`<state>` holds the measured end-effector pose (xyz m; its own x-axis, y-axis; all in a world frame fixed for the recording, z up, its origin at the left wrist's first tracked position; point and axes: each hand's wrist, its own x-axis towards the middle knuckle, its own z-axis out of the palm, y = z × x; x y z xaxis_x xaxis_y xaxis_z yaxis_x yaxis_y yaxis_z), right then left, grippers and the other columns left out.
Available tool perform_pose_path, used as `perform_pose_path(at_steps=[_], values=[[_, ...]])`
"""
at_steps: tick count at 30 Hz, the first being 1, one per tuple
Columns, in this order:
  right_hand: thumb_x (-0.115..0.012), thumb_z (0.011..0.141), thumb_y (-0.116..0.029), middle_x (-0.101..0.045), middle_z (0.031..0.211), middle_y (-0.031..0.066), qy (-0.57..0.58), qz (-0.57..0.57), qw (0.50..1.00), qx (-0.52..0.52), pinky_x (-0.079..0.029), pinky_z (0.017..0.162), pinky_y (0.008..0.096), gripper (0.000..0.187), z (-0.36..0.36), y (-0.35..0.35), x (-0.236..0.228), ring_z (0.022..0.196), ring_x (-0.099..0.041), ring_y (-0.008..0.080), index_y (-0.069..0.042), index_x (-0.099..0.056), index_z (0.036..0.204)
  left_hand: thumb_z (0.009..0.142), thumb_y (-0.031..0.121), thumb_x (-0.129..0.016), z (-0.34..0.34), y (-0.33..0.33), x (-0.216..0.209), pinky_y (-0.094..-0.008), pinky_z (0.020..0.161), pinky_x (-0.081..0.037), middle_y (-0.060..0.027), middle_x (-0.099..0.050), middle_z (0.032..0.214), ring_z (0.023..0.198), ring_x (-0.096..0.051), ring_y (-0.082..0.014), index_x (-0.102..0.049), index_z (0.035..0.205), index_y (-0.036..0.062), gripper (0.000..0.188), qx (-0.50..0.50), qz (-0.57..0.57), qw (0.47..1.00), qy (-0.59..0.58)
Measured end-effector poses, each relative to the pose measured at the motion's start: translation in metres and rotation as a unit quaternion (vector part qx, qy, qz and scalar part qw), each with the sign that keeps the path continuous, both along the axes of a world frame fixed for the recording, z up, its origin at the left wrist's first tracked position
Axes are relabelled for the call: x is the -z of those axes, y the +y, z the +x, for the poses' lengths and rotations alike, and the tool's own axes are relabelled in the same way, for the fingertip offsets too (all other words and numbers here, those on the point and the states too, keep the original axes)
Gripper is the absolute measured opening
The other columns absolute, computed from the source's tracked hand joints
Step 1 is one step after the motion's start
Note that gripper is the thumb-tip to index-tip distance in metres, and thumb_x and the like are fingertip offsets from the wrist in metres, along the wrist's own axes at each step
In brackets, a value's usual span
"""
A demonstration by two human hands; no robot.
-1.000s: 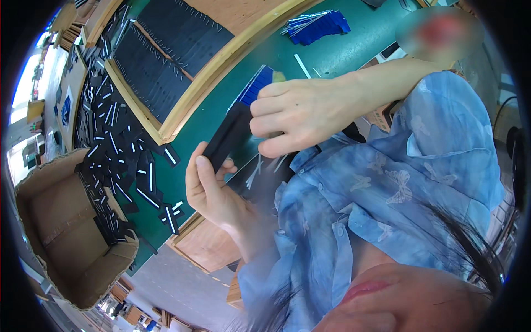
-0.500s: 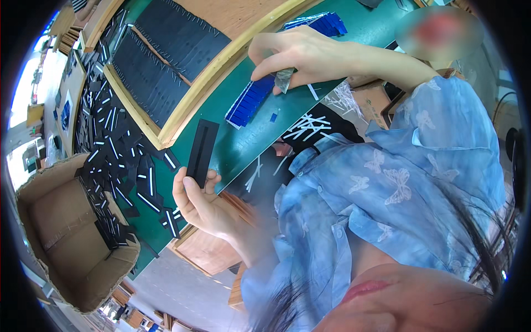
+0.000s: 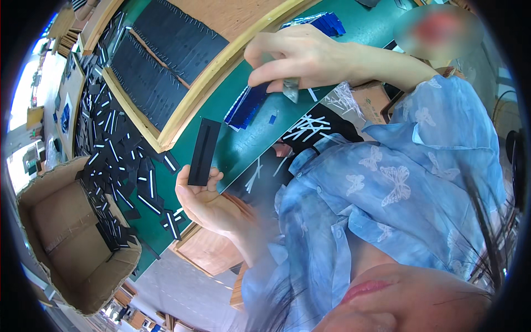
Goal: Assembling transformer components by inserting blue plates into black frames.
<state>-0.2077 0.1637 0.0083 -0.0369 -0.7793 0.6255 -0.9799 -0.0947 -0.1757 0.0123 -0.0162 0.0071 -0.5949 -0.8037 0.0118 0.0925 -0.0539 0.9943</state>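
Observation:
My left hand (image 3: 202, 202) holds a thin black rectangular plate (image 3: 204, 152) by its lower end. A narrow lengthwise groove or strip shows along the plate's middle, and the thumb lies mostly behind it. My right hand (image 3: 301, 58) is over the green tabletop, fingers curled together at the upper end of a row of overlapping shiny blue pieces (image 3: 240, 113). A small silvery-grey piece (image 3: 291, 89) sticks out beneath its fingers. Whether the fingertips also grip a blue piece is hidden. One small blue piece (image 3: 272, 119) lies loose on the table.
A wooden-framed tray (image 3: 166, 133) holds rows of black plates (image 3: 146, 77). Many black pieces with white strips (image 3: 113, 146) are heaped left, beside an open cardboard box (image 3: 52, 221). More blue pieces (image 3: 326, 25) lie at the back. White sticks (image 3: 310, 126) sit on black cloth near my body.
My left thumb has slipped from the plate's front face, and the plate stands slightly more upright. My right hand has shifted a little left; the silvery piece beneath it has moved slightly right and down.

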Motion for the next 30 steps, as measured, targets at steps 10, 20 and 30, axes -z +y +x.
perform_pose_path(at_steps=[10,20,30], values=[[-0.075,0.064,-0.014,-0.05,0.098,0.001,-0.137,-0.013,0.989,-0.062,-0.047,0.056,0.0301,0.031,0.03,-0.008,-0.022,0.072,-0.058,0.0196,-0.017,-0.06,0.091,0.098,0.043,-0.029,-0.018,0.023,-0.008,-0.0275,0.06,-0.053,-0.0195,-0.064,0.092,0.073,-0.064,-0.0245,-0.054,0.108,-0.0066,0.056,0.063,0.074,0.995,0.011],[-0.079,0.058,-0.004,-0.049,0.094,0.0039,-0.171,-0.029,0.983,-0.063,-0.038,0.048,0.0272,0.039,0.027,-0.006,-0.017,0.056,-0.048,0.0139,-0.01,-0.062,0.093,0.098,0.047,-0.025,-0.02,0.026,-0.007,-0.0296,0.062,-0.055,-0.0217,-0.063,0.093,0.073,-0.065,-0.0265,-0.053,0.108,-0.0075,0.062,0.113,0.085,0.99,0.025],[-0.08,0.056,-0.005,-0.049,0.095,0.0043,-0.165,-0.024,0.984,-0.062,-0.037,0.047,0.0266,0.041,0.027,-0.002,-0.02,0.054,-0.047,0.0138,-0.01,-0.062,0.093,0.098,0.048,-0.024,-0.022,0.028,-0.008,-0.0302,0.061,-0.055,-0.0217,-0.063,0.093,0.074,-0.065,-0.0267,-0.053,0.108,-0.0084,0.064,0.104,0.087,0.991,0.021]])
